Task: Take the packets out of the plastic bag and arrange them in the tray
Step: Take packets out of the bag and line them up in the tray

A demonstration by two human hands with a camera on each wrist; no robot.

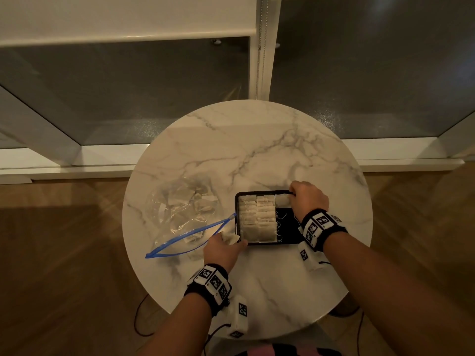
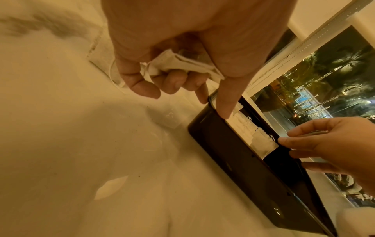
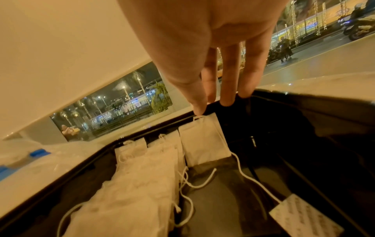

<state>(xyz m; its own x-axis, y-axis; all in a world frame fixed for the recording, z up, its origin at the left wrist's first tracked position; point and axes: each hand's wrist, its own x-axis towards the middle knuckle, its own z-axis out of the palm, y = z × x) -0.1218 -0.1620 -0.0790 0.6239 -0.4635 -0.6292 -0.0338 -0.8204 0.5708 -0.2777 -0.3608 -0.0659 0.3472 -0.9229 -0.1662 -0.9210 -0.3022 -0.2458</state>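
A black tray (image 1: 290, 227) lies on the marble table and holds two columns of white packets (image 1: 257, 219) with strings. My right hand (image 1: 295, 199) reaches to the tray's far right part. Its straight fingertips (image 3: 198, 110) touch the top of one packet (image 3: 202, 141) that begins a third column. My left hand (image 1: 228, 242) is at the tray's near left corner. It grips crumpled packets (image 2: 182, 64) in its curled fingers, while its forefinger and thumb touch the tray's rim (image 2: 233, 152). The clear plastic bag (image 1: 180, 217) with a blue zip lies open to the left, with more packets inside.
The round marble table (image 1: 257, 150) stands against a large window with a roller blind. A loose paper tag (image 3: 304, 216) on a string lies on the tray's bare right part. Wooden floor and cables lie below the table's edge.
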